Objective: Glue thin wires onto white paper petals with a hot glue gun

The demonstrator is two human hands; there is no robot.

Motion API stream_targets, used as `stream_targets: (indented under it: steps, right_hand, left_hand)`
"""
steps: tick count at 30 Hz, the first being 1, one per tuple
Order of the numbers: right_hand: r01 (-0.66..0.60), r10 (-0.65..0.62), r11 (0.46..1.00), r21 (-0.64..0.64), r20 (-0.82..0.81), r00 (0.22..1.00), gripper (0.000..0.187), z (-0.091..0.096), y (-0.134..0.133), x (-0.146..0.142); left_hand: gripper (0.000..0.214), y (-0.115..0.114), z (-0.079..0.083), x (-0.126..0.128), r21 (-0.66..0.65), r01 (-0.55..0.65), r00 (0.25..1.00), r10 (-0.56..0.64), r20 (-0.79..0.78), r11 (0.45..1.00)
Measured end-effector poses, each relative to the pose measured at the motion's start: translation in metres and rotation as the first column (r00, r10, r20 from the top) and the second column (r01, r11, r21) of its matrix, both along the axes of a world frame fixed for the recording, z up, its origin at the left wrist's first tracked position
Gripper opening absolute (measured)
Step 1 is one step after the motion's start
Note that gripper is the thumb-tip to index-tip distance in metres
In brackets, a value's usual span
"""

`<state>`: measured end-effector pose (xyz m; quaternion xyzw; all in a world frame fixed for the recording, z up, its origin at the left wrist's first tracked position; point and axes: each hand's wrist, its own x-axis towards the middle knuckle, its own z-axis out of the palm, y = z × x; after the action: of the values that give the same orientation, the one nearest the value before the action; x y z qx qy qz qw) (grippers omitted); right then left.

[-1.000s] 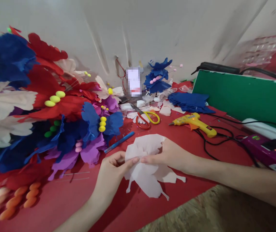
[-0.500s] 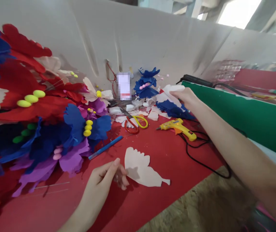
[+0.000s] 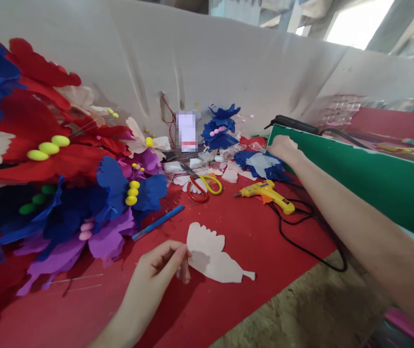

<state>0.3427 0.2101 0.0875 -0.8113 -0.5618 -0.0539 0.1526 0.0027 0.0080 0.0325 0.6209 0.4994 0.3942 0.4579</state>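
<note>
My left hand (image 3: 163, 266) pinches the left edge of a pale pink petal cutout (image 3: 212, 253) that lies flat on the red sheet (image 3: 250, 232). My right hand (image 3: 283, 147) is stretched far out, fingers curled, beside a pile of blue petals (image 3: 256, 166) with a pale petal (image 3: 263, 163) lying on top. Whether that hand holds anything is hidden. A yellow glue gun (image 3: 268, 191) lies just below my right forearm.
A big heap of red, blue, purple and white fabric flowers (image 3: 54, 164) fills the left. Red-and-yellow scissors (image 3: 203, 186), a blue pen (image 3: 158, 222), a black cord (image 3: 301, 232) and a green board (image 3: 366, 174) lie around. A white wall panel (image 3: 207, 63) stands behind.
A second ago both hands held a stack of pale petals. My right hand carried petals off to the blue pile and set one down; one petal stays under my left fingers.
</note>
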Motion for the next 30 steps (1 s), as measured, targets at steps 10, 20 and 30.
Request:
stream_targets:
  steps: [10,20,30]
  right_hand:
    - [-0.098,0.095,0.94,-0.328,-0.023,0.995,0.028,-0.002,-0.002,-0.026]
    - [-0.063,0.07,0.906,-0.418,0.002,0.998,0.028,-0.028,0.001,-0.021]
    - [-0.015,0.022,0.998,-0.061,0.123,0.992,0.033,0.0,0.006,0.008]
  left_hand:
    - [0.014,-0.006,-0.008,-0.001,0.09,0.083,0.99,-0.072,-0.118,0.992]
    - [0.013,-0.004,-0.006,0.0,0.044,0.082,0.994,-0.079,-0.072,0.996]
    - [0.014,-0.004,-0.008,0.0,0.035,0.09,0.993,-0.087,-0.084,0.995]
